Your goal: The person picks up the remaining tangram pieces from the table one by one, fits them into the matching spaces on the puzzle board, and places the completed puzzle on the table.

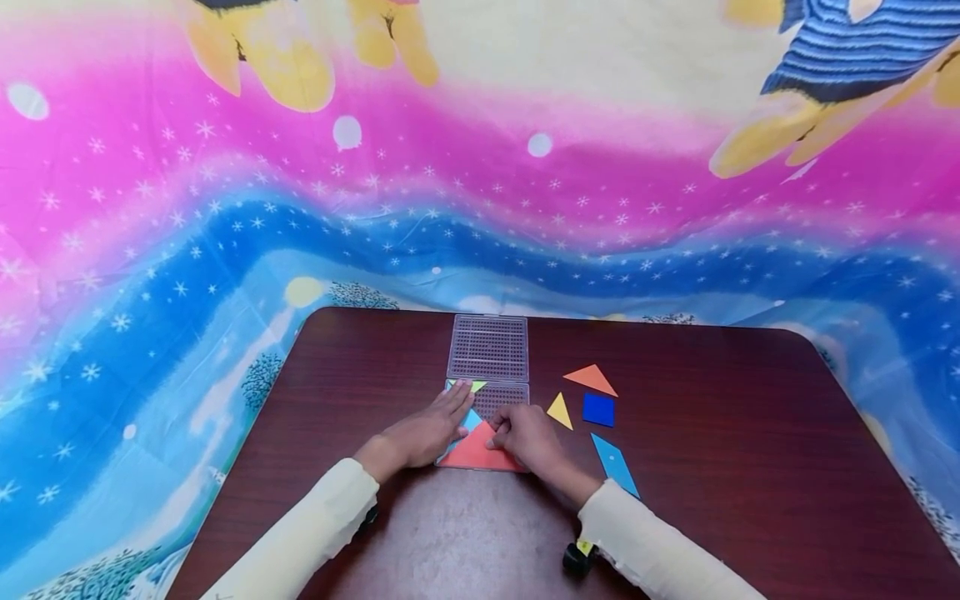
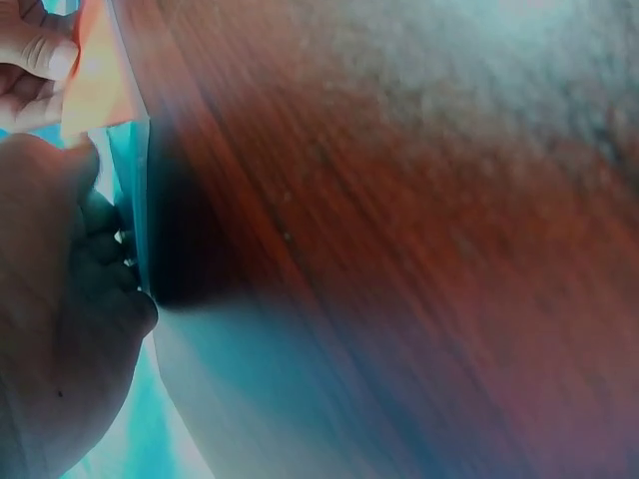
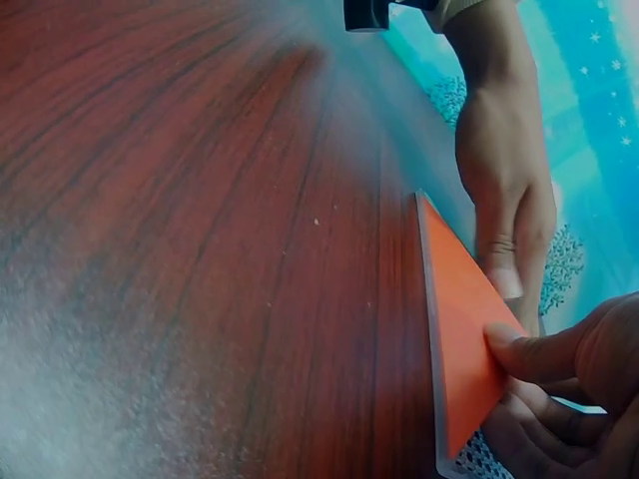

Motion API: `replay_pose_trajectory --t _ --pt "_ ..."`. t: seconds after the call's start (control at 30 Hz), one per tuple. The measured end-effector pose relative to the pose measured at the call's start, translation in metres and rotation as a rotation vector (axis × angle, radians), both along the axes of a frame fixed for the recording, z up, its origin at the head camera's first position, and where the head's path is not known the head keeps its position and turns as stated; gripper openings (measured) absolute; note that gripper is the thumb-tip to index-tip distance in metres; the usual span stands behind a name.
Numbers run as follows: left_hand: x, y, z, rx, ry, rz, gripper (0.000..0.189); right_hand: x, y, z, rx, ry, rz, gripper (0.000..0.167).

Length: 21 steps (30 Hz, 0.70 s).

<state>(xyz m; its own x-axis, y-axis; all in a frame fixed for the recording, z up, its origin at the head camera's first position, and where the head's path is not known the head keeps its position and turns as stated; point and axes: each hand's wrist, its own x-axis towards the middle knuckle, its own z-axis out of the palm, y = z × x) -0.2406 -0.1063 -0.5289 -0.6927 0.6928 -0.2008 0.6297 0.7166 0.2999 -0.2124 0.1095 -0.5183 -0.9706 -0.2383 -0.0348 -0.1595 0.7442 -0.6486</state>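
A hinged clear plastic case (image 1: 489,350) with a grid of small holes lies unfolded on the table. Over its near half, my right hand (image 1: 532,437) pinches a large red-orange triangle (image 1: 478,451) along its slanted side. The right wrist view shows the thumb on top of the triangle (image 3: 461,324), its long side along the case's near edge. My left hand (image 1: 426,427) lies along the case's left side with fingers extended over a light blue piece (image 1: 471,419) and up to a yellow-green piece (image 1: 477,387). The left hand partly hides both pieces.
Right of the case lie an orange triangle (image 1: 595,380), a small yellow triangle (image 1: 560,412), a dark blue square (image 1: 598,409) and a blue parallelogram (image 1: 615,467). The dark wooden table (image 1: 750,433) ends at a patterned cloth (image 1: 480,192) behind it.
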Motion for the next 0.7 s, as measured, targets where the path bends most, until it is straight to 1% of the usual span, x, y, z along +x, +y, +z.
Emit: replay_pose_trajectory --t 0.17,0.47,0.7 --pt "-0.0018 -0.0001 0.0007 0.011 -0.045 0.022 0.072 0.0027 -0.0016 -0.0011 0.000 0.023 -0.032 0.013" --pt "-0.0012 -0.0003 -0.0012 0.019 -0.040 0.025 0.073 0.0044 -0.0032 -0.0024 0.000 0.057 -0.057 0.013" --pt "-0.0009 -0.0004 -0.0025 0.016 -0.036 0.030 0.073 0.0070 -0.0065 -0.0020 -0.012 0.072 -0.077 0.010"
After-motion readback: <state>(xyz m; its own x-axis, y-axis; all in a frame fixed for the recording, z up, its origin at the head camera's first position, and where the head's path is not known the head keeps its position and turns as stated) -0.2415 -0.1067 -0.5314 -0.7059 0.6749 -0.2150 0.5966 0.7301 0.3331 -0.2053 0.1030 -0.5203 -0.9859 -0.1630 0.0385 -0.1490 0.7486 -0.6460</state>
